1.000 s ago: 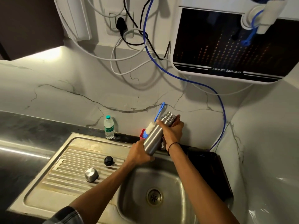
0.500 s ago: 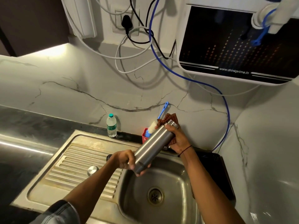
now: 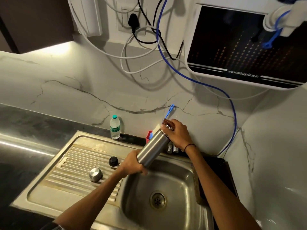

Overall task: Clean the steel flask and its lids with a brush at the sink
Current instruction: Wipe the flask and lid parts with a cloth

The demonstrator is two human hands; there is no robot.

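Observation:
The steel flask (image 3: 152, 150) slants over the sink basin (image 3: 176, 183), mouth up and to the right. My left hand (image 3: 132, 165) grips its base. My right hand (image 3: 178, 135) is curled over its neck and mouth, with something brown at the fingertips that I cannot make out. A steel lid (image 3: 95, 174) and a black lid (image 3: 113, 161) lie on the ribbed drainboard (image 3: 69, 165). The brush (image 3: 169, 111), blue-handled, stands in a red holder (image 3: 148, 137) behind the flask, its bristles mostly hidden.
A small plastic water bottle (image 3: 115, 127) stands at the drainboard's back edge. The tap (image 3: 171, 148) sits behind the basin under my right wrist. A dark tray (image 3: 217, 170) lies right of the sink. A water purifier (image 3: 245, 47) and hanging cables (image 3: 232, 113) are on the wall.
The flask has tipped from steep to a lower slant. My left hand slid from its middle down to its base, and my right hand has stayed at the mouth.

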